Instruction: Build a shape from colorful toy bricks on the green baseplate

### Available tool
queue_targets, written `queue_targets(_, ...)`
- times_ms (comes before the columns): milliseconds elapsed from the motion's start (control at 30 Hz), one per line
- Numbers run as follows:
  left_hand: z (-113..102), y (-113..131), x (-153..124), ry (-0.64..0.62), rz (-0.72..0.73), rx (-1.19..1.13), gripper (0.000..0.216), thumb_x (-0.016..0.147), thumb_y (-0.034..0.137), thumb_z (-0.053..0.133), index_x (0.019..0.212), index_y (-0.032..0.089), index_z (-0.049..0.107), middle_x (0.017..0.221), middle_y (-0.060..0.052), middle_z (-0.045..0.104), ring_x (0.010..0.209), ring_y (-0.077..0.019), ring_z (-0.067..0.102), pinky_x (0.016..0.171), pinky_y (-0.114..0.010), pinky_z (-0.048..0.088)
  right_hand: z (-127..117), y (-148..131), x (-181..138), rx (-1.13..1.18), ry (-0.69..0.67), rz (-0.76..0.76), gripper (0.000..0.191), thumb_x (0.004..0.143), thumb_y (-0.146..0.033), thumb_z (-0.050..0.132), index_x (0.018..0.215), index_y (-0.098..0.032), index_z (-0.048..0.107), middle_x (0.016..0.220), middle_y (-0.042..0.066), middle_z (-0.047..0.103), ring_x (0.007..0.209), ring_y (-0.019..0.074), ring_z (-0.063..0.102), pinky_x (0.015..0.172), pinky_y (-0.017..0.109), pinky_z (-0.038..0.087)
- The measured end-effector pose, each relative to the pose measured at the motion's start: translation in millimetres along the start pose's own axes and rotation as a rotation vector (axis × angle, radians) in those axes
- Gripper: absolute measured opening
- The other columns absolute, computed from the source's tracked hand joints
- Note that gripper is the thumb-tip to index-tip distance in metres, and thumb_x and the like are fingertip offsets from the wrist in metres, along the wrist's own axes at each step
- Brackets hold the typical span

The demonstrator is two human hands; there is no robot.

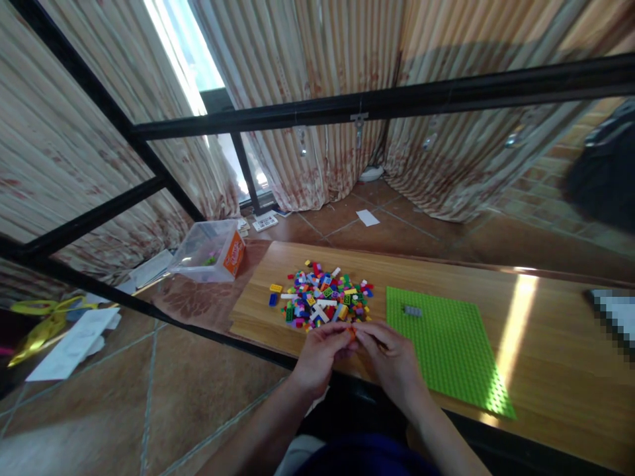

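My left hand [325,350] and my right hand [389,354] meet over the table's front edge, fingers closed. Pinched between their fingertips is a small orange toy brick [352,334], mostly covered by the fingers. Just beyond the hands lies a heap of mixed coloured toy bricks [325,294] on the wooden table. To the right of my right hand is a green studded baseplate [446,344]. A small grey brick [413,311] sits near its far left corner.
The wooden table [560,377] runs off to the right, where a pixelated dark-edged object [615,320] lies. Left of the table stands a clear plastic box [201,254] with an orange label. A black metal rail [307,112] crosses before the curtains [322,59].
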State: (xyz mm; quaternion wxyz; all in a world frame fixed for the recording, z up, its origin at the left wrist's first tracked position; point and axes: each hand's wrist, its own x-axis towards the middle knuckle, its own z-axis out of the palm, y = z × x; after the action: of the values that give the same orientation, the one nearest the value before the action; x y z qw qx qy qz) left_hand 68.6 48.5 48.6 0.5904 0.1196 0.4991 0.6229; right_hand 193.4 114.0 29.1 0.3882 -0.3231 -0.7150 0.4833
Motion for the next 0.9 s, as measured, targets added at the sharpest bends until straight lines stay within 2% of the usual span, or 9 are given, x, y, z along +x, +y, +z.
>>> queue_targets(100, 1, 0, 1, -0.012, 0.043, 0.071, 0.033, 0.068, 0.032, 0.08, 0.094, 0.012, 0.074, 0.08, -0.006, 0.071, 0.068, -0.0119, 0.062, 0.07, -0.024, 0.049, -3, 5, 0, 0.056, 0.102, 0.128, 0.019, 0.085, -0.036, 0.062, 0.093, -0.025, 0.075, 0.084, 0.003, 0.073, 0.075, 0.0165, 0.066, 0.071, 0.03, 0.054)
queue_targets(167, -1, 2, 5, 0.04, 0.155, 0.239, 0.029, 0.073, 0.032, 0.075, 0.097, 0.015, 0.074, 0.086, -0.006, 0.072, 0.072, -0.014, 0.063, 0.072, -0.027, 0.05, -11, 9, 1, 0.076, 0.183, 0.223, 0.024, 0.083, -0.04, 0.063, 0.093, -0.023, 0.075, 0.079, 0.003, 0.073, 0.07, 0.0169, 0.066, 0.067, 0.031, 0.054)
queue_targets(267, -7, 8, 15, 0.128, 0.476, 0.671, 0.02, 0.081, 0.026, 0.066, 0.099, 0.019, 0.073, 0.097, -0.006, 0.071, 0.084, -0.0182, 0.065, 0.08, -0.031, 0.051, -34, 20, 2, 0.074, 0.311, 0.332, 0.029, 0.078, -0.044, 0.066, 0.091, -0.02, 0.075, 0.08, 0.005, 0.075, 0.069, 0.0184, 0.067, 0.067, 0.034, 0.055)
queue_targets(333, -12, 13, 24, 0.124, 0.676, 0.994, 0.021, 0.086, 0.02, 0.058, 0.102, 0.021, 0.072, 0.104, -0.007, 0.069, 0.096, -0.0203, 0.063, 0.089, -0.033, 0.049, -56, 31, 2, 0.033, 0.382, 0.382, 0.031, 0.073, -0.045, 0.069, 0.09, -0.019, 0.075, 0.08, 0.006, 0.075, 0.068, 0.0195, 0.068, 0.067, 0.035, 0.055)
queue_targets(400, -16, 17, 34, 0.12, 0.792, 1.269, 0.026, 0.089, 0.015, 0.052, 0.107, 0.021, 0.07, 0.108, -0.007, 0.068, 0.102, -0.0215, 0.06, 0.094, -0.036, 0.046, -78, 46, 2, -0.044, 0.442, 0.404, 0.034, 0.069, -0.044, 0.071, 0.091, -0.019, 0.074, 0.083, 0.007, 0.076, 0.072, 0.021, 0.069, 0.069, 0.036, 0.055)
queue_targets(467, -19, 18, 43, 0.133, 0.835, 1.472, 0.028, 0.091, 0.014, 0.048, 0.11, 0.02, 0.068, 0.108, -0.007, 0.068, 0.102, -0.0224, 0.059, 0.095, -0.039, 0.046, -98, 59, 3, -0.167, 0.457, 0.392, 0.032, 0.069, -0.042, 0.069, 0.091, -0.019, 0.074, 0.085, 0.007, 0.076, 0.076, 0.0224, 0.07, 0.071, 0.036, 0.055)
queue_targets(600, -23, 17, 54, 0.183, 0.863, 1.638, 0.029, 0.092, 0.015, 0.047, 0.114, 0.019, 0.066, 0.109, -0.007, 0.067, 0.1, -0.0235, 0.057, 0.093, -0.04, 0.047, -119, 75, 12, -0.466, 0.328, 0.294, 0.029, 0.08, -0.041, 0.057, 0.094, -0.02, 0.072, 0.089, 0.007, 0.076, 0.08, 0.0222, 0.069, 0.073, 0.037, 0.053)
queue_targets(733, -25, 14, 54, 0.211, 0.902, 1.661, 0.035, 0.088, 0.012, 0.05, 0.12, 0.018, 0.064, 0.118, -0.009, 0.063, 0.106, -0.0246, 0.056, 0.096, -0.041, 0.047, -121, 76, 26, -0.571, 0.27, 0.23, 0.03, 0.085, -0.04, 0.052, 0.097, -0.021, 0.072, 0.093, 0.008, 0.074, 0.082, 0.0226, 0.067, 0.077, 0.039, 0.05)
queue_targets(900, -27, 12, 51, 0.225, 0.925, 1.676, 0.038, 0.085, 0.013, 0.053, 0.121, 0.019, 0.062, 0.12, -0.01, 0.062, 0.109, -0.0264, 0.055, 0.099, -0.045, 0.046, -119, 81, 34, -0.631, 0.234, 0.142, 0.029, 0.085, -0.042, 0.055, 0.093, -0.022, 0.075, 0.102, 0.009, 0.07, 0.101, 0.0263, 0.059, 0.09, 0.044, 0.044)
